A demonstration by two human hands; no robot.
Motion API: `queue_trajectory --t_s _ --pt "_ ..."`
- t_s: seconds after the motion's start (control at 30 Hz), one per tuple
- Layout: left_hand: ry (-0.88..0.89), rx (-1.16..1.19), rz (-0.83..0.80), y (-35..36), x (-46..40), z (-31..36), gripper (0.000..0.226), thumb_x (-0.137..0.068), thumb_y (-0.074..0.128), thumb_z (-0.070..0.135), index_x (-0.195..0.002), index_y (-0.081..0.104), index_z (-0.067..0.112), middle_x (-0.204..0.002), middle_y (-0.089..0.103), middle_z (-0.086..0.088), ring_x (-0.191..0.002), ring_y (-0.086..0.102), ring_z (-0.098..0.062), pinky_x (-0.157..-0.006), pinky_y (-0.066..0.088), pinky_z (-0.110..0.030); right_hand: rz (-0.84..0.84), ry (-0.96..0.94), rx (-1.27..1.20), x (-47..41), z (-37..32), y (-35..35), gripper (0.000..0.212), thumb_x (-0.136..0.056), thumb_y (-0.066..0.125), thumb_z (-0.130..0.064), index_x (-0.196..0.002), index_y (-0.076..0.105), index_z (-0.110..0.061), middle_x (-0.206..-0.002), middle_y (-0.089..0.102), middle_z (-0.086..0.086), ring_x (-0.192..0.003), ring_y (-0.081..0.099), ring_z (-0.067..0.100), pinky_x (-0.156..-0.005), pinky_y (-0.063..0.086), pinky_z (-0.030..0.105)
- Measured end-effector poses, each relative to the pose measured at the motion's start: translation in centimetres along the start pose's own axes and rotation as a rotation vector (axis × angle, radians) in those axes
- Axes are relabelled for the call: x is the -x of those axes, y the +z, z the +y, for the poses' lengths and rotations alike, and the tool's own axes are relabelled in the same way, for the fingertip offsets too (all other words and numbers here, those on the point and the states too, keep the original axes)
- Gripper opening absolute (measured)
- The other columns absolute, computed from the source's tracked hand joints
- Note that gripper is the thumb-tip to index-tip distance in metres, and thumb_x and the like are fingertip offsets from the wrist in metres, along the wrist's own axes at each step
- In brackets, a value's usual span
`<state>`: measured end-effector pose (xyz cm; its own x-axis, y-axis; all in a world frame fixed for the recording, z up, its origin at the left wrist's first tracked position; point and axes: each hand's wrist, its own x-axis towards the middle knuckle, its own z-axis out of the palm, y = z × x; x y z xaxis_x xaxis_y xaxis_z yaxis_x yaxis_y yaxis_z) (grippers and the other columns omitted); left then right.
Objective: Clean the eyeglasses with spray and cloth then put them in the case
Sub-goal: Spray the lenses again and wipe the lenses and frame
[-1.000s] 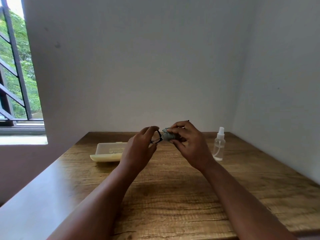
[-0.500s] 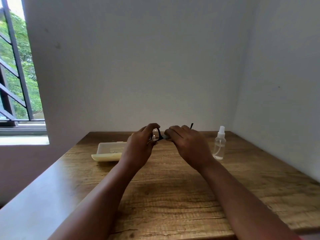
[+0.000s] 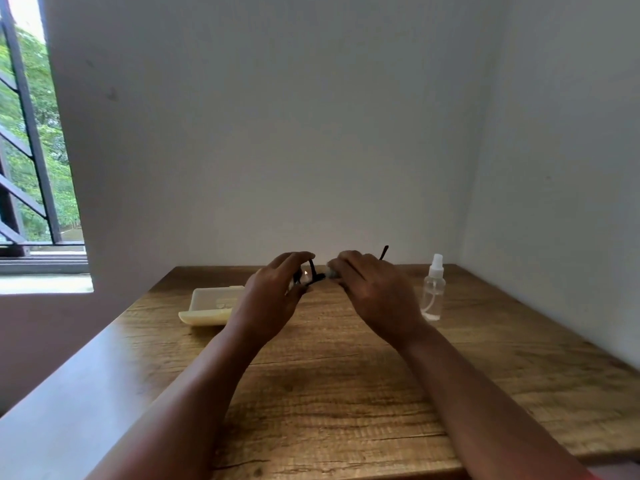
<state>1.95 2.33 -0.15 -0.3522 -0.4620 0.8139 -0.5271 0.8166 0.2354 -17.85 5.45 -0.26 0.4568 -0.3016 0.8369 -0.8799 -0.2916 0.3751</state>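
Observation:
Both hands hold black-framed eyeglasses above the far middle of the wooden table. My left hand pinches the left lens rim between thumb and fingers. My right hand is closed over the right lens with a grey cloth, of which only a small bit shows at the fingertips. One temple tip sticks up behind the right hand. A cream eyeglass case lies open on the table left of my left hand. A clear spray bottle stands upright to the right.
White walls close the table in at the back and on the right. A barred window is at the left. The table's left edge runs diagonally toward me.
The cloth was plainly visible bunched in my right fingers; now the hand covers most of it. A temple tip has come up behind the right hand. Both hands stayed in about the same place.

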Motion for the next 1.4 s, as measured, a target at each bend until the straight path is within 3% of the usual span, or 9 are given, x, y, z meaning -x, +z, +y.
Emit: queue_trajectory --t_s 0.23,0.4,0.6,0.77,0.87,1.0,1.2,1.4 --pt "0.014 -0.015 -0.006 0.2 -0.2 -0.1 0.048 -0.084 0.068 0.006 -0.128 0.052 0.018 -0.122 0.062 -0.004 -0.096 0.065 -0.020 -0.077 0.055 -0.036 -0.010 -0.012 0.018 -0.3 -0.6 0.5 0.015 -0.096 0.061 -0.016 -0.110 0.066 -0.011 -0.101 0.066 0.002 -0.072 0.062 0.015 -0.056 0.046 0.027" --pt "-0.035 0.006 -0.015 -0.3 -0.1 -1.5 0.050 -0.082 0.068 -0.002 -0.125 0.054 0.019 -0.120 0.062 -0.005 -0.103 0.063 -0.022 -0.083 0.052 -0.034 -0.071 0.078 -0.003 0.9 2.0 0.4 0.012 -0.092 0.064 -0.015 -0.103 0.069 -0.015 -0.096 0.070 -0.001 -0.068 0.066 0.016 -0.054 0.046 0.028" --pt "-0.027 0.008 -0.020 -0.2 0.0 -1.2 0.044 -0.085 0.064 0.001 -0.125 0.054 0.019 -0.119 0.063 -0.005 -0.100 0.063 -0.021 -0.080 0.052 -0.033 -0.105 0.161 -0.036 1.8 3.7 0.5 0.014 -0.089 0.068 -0.014 -0.102 0.070 -0.016 -0.098 0.070 -0.003 -0.070 0.067 0.016 -0.054 0.049 0.030" --pt "-0.019 0.006 -0.037 -0.5 0.0 -1.0 0.044 -0.086 0.063 0.000 -0.126 0.056 0.017 -0.124 0.063 -0.005 -0.103 0.064 -0.022 -0.082 0.048 -0.027 -0.168 0.067 0.052 2.2 4.5 0.7 0.019 -0.083 0.070 -0.005 -0.100 0.068 -0.015 -0.097 0.068 0.000 -0.062 0.063 0.016 -0.053 0.043 0.026" --pt "-0.006 -0.006 -0.044 -0.6 0.1 -1.2 0.046 -0.084 0.064 -0.001 -0.125 0.056 0.019 -0.124 0.063 -0.002 -0.101 0.065 -0.022 -0.083 0.052 -0.033 -0.219 0.035 0.087 2.2 4.9 0.8 0.026 -0.082 0.068 -0.002 -0.104 0.068 -0.015 -0.100 0.067 0.001 -0.064 0.064 0.018 -0.055 0.050 0.031" --pt "-0.004 -0.019 -0.053 -0.6 0.1 -1.5 0.047 -0.084 0.065 0.000 -0.125 0.056 0.021 -0.125 0.063 0.000 -0.102 0.065 -0.020 -0.082 0.051 -0.029 -0.262 0.056 0.109 2.3 5.4 0.8 0.025 -0.084 0.056 -0.005 -0.103 0.069 -0.014 -0.100 0.067 0.003 -0.065 0.065 0.020 -0.057 0.049 0.033" --pt "0.011 -0.014 -0.062 -0.4 0.1 -1.4 0.046 -0.086 0.065 0.002 -0.126 0.056 0.022 -0.128 0.061 0.002 -0.104 0.065 -0.018 -0.084 0.050 -0.026 -0.272 0.158 0.127 2.7 6.5 0.8 0.025 -0.081 0.071 -0.004 -0.100 0.069 -0.020 -0.096 0.065 -0.002 -0.069 0.063 0.017 -0.060 0.046 0.030" --pt "0.022 -0.029 -0.049 -0.6 0.1 -1.6 0.047 -0.081 0.070 0.000 -0.124 0.060 0.019 -0.126 0.063 0.000 -0.105 0.065 -0.020 -0.086 0.048 -0.027 -0.244 0.072 0.147 2.5 5.9 1.3 0.025 -0.071 0.081 -0.005 -0.093 0.073 -0.015 -0.091 0.067 0.001 -0.079 0.062 0.019 -0.061 0.047 0.030"
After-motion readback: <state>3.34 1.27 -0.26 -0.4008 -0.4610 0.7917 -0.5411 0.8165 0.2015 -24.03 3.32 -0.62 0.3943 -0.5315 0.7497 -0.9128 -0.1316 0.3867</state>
